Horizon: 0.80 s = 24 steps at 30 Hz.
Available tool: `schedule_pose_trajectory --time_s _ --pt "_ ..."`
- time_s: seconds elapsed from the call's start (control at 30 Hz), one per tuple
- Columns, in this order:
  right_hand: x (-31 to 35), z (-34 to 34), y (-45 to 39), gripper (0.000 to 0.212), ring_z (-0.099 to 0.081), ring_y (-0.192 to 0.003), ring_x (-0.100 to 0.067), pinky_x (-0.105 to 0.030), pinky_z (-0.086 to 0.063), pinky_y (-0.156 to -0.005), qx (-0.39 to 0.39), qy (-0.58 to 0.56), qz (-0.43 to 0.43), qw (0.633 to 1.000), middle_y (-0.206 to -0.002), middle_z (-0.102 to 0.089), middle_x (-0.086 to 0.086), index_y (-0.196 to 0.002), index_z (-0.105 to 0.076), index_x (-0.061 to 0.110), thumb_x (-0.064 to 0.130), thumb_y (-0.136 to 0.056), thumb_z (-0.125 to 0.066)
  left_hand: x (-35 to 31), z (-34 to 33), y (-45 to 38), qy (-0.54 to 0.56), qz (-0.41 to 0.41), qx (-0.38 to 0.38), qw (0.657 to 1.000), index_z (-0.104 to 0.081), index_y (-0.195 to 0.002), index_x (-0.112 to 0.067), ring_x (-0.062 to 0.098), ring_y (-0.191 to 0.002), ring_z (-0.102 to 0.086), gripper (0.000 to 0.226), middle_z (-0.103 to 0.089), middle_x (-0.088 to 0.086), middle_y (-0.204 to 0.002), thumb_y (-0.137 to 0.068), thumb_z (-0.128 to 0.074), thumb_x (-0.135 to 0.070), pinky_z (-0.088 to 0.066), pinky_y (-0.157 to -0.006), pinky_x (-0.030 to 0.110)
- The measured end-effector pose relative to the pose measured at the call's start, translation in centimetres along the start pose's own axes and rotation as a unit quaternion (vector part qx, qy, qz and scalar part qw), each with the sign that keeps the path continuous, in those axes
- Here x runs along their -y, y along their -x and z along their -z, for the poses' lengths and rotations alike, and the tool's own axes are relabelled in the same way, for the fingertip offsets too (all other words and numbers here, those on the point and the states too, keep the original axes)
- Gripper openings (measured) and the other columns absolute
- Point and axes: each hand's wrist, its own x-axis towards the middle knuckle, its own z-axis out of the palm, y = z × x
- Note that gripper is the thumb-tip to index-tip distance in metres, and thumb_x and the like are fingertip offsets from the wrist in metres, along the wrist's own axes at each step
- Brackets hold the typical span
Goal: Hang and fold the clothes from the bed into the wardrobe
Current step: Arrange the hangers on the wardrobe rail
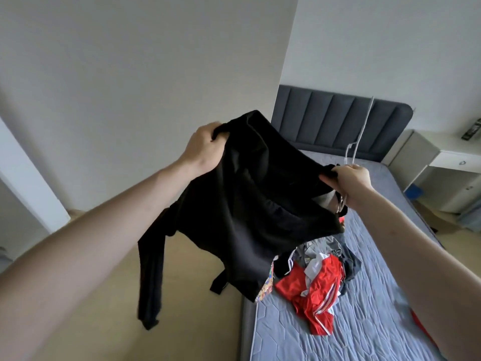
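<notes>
The black long-sleeved top [242, 204] hangs in the air over the edge of the bed [377, 295] — the left hand [205, 149] grips one shoulder, the right hand [351, 182] pinches the other. Its right hand holds also a white hanger [360, 131]. Under the top, on the grey mattress, lies a pile of clothes [317, 282] — red, white and grey.

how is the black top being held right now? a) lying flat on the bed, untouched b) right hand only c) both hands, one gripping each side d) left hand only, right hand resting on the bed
c: the left hand and the right hand each grip one edge of the black long-sleeved top, which hangs in the air between them.
</notes>
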Motion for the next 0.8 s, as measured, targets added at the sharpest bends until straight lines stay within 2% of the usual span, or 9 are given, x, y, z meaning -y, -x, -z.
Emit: schedule_pose_trajectory --time_s 0.07,0.13,0.2,0.3,0.37,0.43,0.57,0.7,0.8 --pt "-0.1 -0.2 0.3 0.015 -0.078 -0.069 -0.028 -0.025 -0.061 -0.057 0.007 -0.012 0.000 1.000 -0.088 -0.072 -0.016 -0.089 -0.055 0.008 -0.003 -0.089 -0.065 -0.5 0.6 -1.0 0.016 0.021 0.010 1.000 -0.066 -0.090 -0.012 0.015 -0.082 -0.060 0.029 -0.072 0.009 -0.093 -0.099 -0.052 -0.035 -0.049 -0.078 0.033" --pt "-0.1 -0.3 1.4 0.021 -0.079 -0.074 -0.028 -0.030 -0.064 -0.068 0.016 -0.001 0.011 1.000 -0.093 -0.073 -0.013 -0.090 -0.052 0.012 0.013 -0.091 -0.073 -1.2 1.0 -1.5 0.055 0.053 0.011 0.997 -0.071 -0.100 -0.010 0.020 -0.094 -0.068 0.034 -0.075 0.008 -0.102 -0.096 -0.054 -0.039 -0.053 -0.093 0.044" --pt "-0.6 -0.5 3.6 0.032 -0.080 -0.078 -0.027 -0.031 -0.064 -0.072 0.023 0.012 0.047 0.999 -0.091 -0.073 -0.007 -0.088 -0.047 0.017 0.029 -0.092 -0.076 -2.0 0.9 -2.0 0.111 0.090 0.008 0.990 -0.075 -0.100 -0.014 0.024 -0.104 -0.072 0.033 -0.077 0.006 -0.107 -0.093 -0.057 -0.040 -0.055 -0.096 0.044" --pt "-2.8 -0.8 8.8 0.037 -0.079 -0.078 -0.025 -0.029 -0.063 -0.061 0.026 0.030 0.126 0.991 -0.086 -0.077 -0.007 -0.084 -0.045 0.016 0.032 -0.092 -0.079 -3.0 0.2 -3.1 0.195 0.148 0.016 0.970 -0.075 -0.093 -0.015 0.024 -0.089 -0.076 0.023 -0.079 0.005 -0.096 -0.093 -0.059 -0.033 -0.061 -0.078 0.037" --pt "-5.5 -1.6 12.6 0.031 -0.079 -0.077 -0.023 -0.034 -0.065 -0.063 0.048 0.048 0.142 0.987 -0.085 -0.079 -0.005 -0.091 -0.056 0.015 0.032 -0.089 -0.082 -4.0 -0.4 -3.5 0.234 0.177 0.022 0.956 -0.071 -0.089 -0.016 0.018 -0.069 -0.070 0.018 -0.074 0.000 -0.077 -0.098 -0.058 -0.025 -0.055 -0.057 0.025" --pt "-8.6 -2.8 16.0 0.029 -0.079 -0.077 -0.023 -0.035 -0.066 -0.070 0.066 0.048 0.137 0.987 -0.087 -0.079 -0.008 -0.098 -0.064 0.014 0.027 -0.085 -0.086 -5.2 -1.3 -3.7 0.280 0.206 0.017 0.937 -0.066 -0.089 -0.016 0.013 -0.063 -0.064 0.017 -0.068 -0.001 -0.075 -0.102 -0.056 -0.018 -0.050 -0.048 0.019" --pt "-14.6 -5.5 20.7 0.036 -0.076 -0.090 -0.012 -0.026 -0.060 -0.074 0.098 0.041 0.139 0.985 -0.101 -0.075 0.007 -0.098 -0.063 0.015 0.018 -0.076 -0.092 -7.7 -2.8 -3.5 0.389 0.239 -0.002 0.890 -0.061 -0.091 -0.010 0.018 -0.074 -0.065 0.019 -0.065 0.009 -0.089 -0.104 -0.048 -0.005 -0.055 -0.049 0.022" --pt "-19.2 -6.7 21.7 0.053 -0.066 -0.110 -0.002 -0.017 -0.053 -0.093 0.121 0.072 0.123 0.982 -0.108 -0.070 0.015 -0.111 -0.063 0.027 0.025 -0.069 -0.097 -10.2 -3.1 -3.0 0.489 0.251 -0.028 0.835 -0.060 -0.087 -0.006 0.027 -0.071 -0.068 0.026 -0.067 0.016 -0.085 -0.101 -0.042 0.007 -0.057 -0.046 0.028" --pt "-21.7 -6.2 20.7 0.061 -0.057 -0.098 -0.002 -0.012 -0.044 -0.083 0.097 0.196 0.136 0.966 -0.096 -0.058 0.012 -0.120 -0.058 0.038 0.038 -0.070 -0.094 -11.9 -2.6 -2.6 0.542 0.237 -0.047 0.805 -0.063 -0.088 -0.003 0.031 -0.074 -0.068 0.026 -0.068 0.018 -0.086 -0.101 -0.042 0.008 -0.059 -0.047 0.030"
